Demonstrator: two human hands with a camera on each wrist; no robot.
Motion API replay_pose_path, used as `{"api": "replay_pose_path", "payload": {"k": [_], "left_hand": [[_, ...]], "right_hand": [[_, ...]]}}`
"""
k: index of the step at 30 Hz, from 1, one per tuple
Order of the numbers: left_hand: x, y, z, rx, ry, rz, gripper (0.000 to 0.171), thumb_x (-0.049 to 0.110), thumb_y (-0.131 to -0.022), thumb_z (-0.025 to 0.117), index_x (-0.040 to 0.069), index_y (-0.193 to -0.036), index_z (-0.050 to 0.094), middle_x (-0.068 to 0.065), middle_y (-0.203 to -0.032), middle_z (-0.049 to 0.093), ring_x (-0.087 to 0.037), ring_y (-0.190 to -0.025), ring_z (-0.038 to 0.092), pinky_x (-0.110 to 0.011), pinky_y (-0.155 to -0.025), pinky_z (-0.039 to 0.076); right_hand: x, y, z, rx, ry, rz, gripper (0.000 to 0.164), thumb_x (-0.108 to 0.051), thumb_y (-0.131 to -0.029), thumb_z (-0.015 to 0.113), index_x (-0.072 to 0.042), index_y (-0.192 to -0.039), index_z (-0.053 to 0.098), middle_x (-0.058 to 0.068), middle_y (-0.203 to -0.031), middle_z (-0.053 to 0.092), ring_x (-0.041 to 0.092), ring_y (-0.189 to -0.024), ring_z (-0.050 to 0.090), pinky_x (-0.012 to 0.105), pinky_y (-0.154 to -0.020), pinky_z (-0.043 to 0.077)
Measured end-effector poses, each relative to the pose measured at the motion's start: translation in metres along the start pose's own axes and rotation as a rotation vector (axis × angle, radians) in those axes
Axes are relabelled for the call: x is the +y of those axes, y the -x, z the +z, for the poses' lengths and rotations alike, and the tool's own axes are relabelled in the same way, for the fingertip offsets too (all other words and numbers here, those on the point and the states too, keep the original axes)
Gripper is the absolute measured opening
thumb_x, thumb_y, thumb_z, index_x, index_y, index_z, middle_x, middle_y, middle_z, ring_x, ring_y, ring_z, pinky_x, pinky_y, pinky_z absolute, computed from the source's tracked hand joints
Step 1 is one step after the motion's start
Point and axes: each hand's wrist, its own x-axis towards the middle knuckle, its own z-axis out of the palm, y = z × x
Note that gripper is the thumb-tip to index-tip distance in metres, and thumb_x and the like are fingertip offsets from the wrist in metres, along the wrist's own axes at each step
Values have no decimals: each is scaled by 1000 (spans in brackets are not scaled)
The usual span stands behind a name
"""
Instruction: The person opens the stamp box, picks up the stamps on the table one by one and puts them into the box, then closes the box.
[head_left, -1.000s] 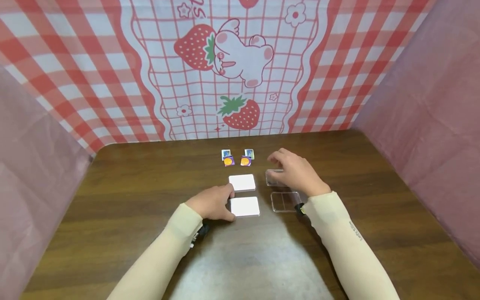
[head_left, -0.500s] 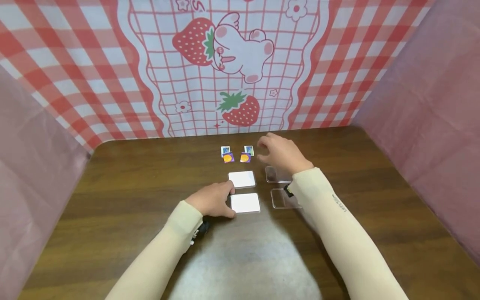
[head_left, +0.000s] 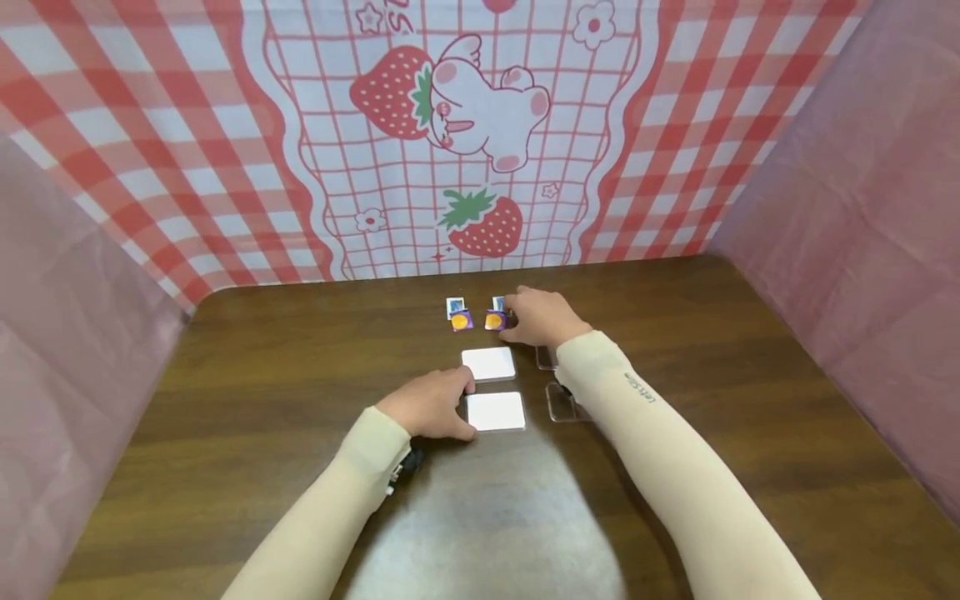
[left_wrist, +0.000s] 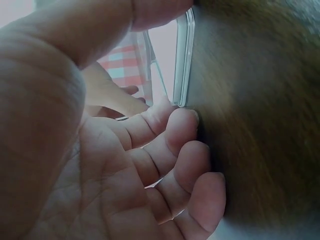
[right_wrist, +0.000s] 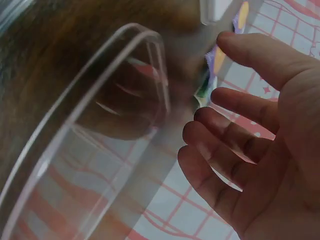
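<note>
My left hand (head_left: 429, 406) rests on the table and holds the left end of the near white-topped flat case (head_left: 496, 412) between thumb and forefinger. In the left wrist view, those two fingers sit at the corners of the case (left_wrist: 184, 60), the other fingers loosely bent against the wood. Behind it lies a matching far white-topped case (head_left: 489, 364). My right hand (head_left: 543, 317) has its thumb and fingers spread apart beside the right small purple packet with an orange round (head_left: 493, 321). A small blue picture card (head_left: 498, 303) partly shows behind that packet.
Another purple-and-orange packet (head_left: 461, 321) and picture card (head_left: 455, 306) lie to the left. Two clear plastic covers, a near one (head_left: 555, 402) and a far one (head_left: 545, 358), lie partly hidden under my right arm. A strawberry-print cloth (head_left: 480, 150) hangs behind the table.
My right hand has moved left from over the far clear cover to the right packet. The left hand stays at the near white-topped case.
</note>
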Motion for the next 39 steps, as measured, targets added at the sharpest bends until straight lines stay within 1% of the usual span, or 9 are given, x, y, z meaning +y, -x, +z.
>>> {"api": "replay_pose_path", "payload": {"k": [4,6,8,15,21,25,31,35,39], "left_hand": [[-1,0,2,-2,8,-3,51,36,-83,86,12,-118,57,-1,-92,61,-21,-82,55,-39,-77,47],[-1,0,2,-2,8,-2,51,35,-83,86,12,-118,57,-1,-91,61,-21,-82,55,-39,-77,47],[-2,-1,2,-2,6,2,51,35,-82,85,12,-118,57,-1,-91,61,-21,-81,55,-39,-77,47],[-2,-1,2,0,0,-1,51,35,-82,85,13,-118,57,-1,-91,61,-21,-82,56,-39,-77,48],[-1,-1,3,-6,2,-5,51,36,-83,84,14,-120,56,0,-92,61,-21,-84,56,-38,-79,48],[-2,-1,3,-3,-6,-4,51,36,-82,84,15,-119,57,0,-92,61,-20,-85,56,-38,-80,48],[-3,-1,2,-2,-15,-7,51,37,-82,84,14,-119,57,1,-93,61,-20,-86,56,-38,-80,48],[-3,-1,2,5,-19,1,52,37,-82,84,14,-119,57,1,-94,61,-20,-86,56,-39,-80,49],[-2,-1,2,13,-18,10,52,37,-82,85,13,-118,57,1,-95,61,-20,-87,56,-39,-81,49]], "right_hand": [[-1,-5,6,2,20,-17,43,-42,-92,77,-12,-122,71,11,-115,65,24,-92,65,47,-84,54],[-2,-6,7,-2,23,-23,45,-40,-93,76,-11,-126,70,11,-117,64,24,-94,64,47,-85,55],[-3,-7,7,-12,22,-25,43,-37,-94,76,-10,-127,70,11,-115,63,24,-95,64,47,-84,55],[-7,-8,6,-28,3,-23,30,-31,-96,74,-8,-116,74,10,-110,62,23,-94,60,45,-83,53],[-6,-8,7,-29,-23,-1,32,-30,-95,75,-6,-117,73,10,-112,63,24,-95,61,45,-85,53],[-8,-9,6,-23,-9,9,30,-31,-94,75,-7,-112,73,9,-109,64,25,-95,63,46,-85,54],[-10,-10,7,4,28,-13,23,-27,-90,75,-9,-103,72,7,-102,63,24,-89,60,45,-78,53],[-8,-10,8,19,15,-24,23,-25,-88,76,-9,-104,72,7,-102,63,24,-90,60,45,-77,53],[-5,-10,9,39,-3,-29,26,-25,-87,77,-9,-107,71,7,-105,63,24,-92,61,45,-79,54]]}}
